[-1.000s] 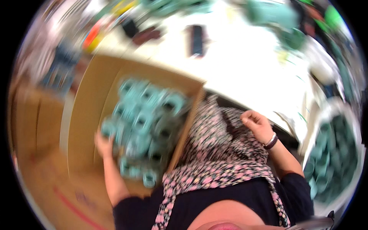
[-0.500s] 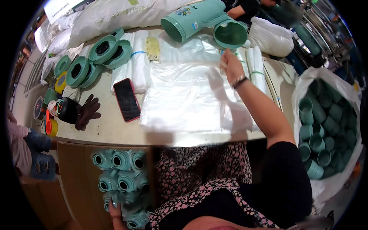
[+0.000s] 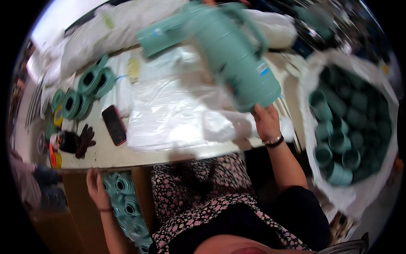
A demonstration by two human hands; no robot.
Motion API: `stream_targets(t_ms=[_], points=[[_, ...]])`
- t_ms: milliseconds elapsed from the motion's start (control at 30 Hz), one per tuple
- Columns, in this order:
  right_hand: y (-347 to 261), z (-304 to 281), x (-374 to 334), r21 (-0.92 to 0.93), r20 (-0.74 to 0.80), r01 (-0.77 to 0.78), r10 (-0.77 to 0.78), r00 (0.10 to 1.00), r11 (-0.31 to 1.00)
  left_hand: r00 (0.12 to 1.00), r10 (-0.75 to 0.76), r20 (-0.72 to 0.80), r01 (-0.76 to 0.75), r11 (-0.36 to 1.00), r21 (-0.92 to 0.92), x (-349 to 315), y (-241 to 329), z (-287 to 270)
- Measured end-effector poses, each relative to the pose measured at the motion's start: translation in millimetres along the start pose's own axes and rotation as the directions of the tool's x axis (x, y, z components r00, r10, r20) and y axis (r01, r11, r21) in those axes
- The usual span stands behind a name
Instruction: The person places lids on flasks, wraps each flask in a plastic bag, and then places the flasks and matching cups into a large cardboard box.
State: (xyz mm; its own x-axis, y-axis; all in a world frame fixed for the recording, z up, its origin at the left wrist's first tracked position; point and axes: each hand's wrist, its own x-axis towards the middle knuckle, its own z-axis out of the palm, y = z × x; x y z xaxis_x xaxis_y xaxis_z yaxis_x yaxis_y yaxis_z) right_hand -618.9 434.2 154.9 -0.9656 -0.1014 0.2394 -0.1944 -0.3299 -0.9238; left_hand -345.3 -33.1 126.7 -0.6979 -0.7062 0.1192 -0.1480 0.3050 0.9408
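Note:
My right hand [image 3: 267, 122] grips the lower rim of a pale green thermos jug shell [image 3: 237, 63] with a side handle. The shell is tilted over the table and slightly blurred. A patch of skin, perhaps another person's fingers, shows at its upper end. Beneath it lies a stack of clear plastic bags [image 3: 165, 118]. A second green jug shell [image 3: 163, 36] lies on its side behind the bags. With fingers stretched and nothing in them, my left hand [image 3: 97, 190] is at a cardboard box [image 3: 78, 199] below the table edge. Bagged green jug parts [image 3: 130, 207] fill the box in rows.
A white sack [image 3: 311, 169] of green cups stands at the right. On the table's left are green rings [image 3: 89, 80], a phone [image 3: 114, 125] and a dark glove [image 3: 86, 142]. Large wrapped white bundles [image 3: 122, 29] line the back.
My right hand has moved nearer and now holds a jug shell, which has come toward me. My left hand has risen from the bagged parts to the box's upper edge. The view has shifted.

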Motion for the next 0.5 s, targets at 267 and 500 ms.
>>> stream_targets(t_ms=[267,500], points=[[-140.1,6.8,-145.5,-0.549,0.613,0.661,-0.292,0.734,0.511,0.408,0.756,0.513,-0.500,0.655,-0.567,-86.8,198.3,238.2],[-232.6,-271.7,-339.2,-0.943,-0.332,-0.066,-0.912,0.240,0.326,0.672,0.598,0.437,-0.227,0.728,-0.647,-41.5,205.5,179.7]])
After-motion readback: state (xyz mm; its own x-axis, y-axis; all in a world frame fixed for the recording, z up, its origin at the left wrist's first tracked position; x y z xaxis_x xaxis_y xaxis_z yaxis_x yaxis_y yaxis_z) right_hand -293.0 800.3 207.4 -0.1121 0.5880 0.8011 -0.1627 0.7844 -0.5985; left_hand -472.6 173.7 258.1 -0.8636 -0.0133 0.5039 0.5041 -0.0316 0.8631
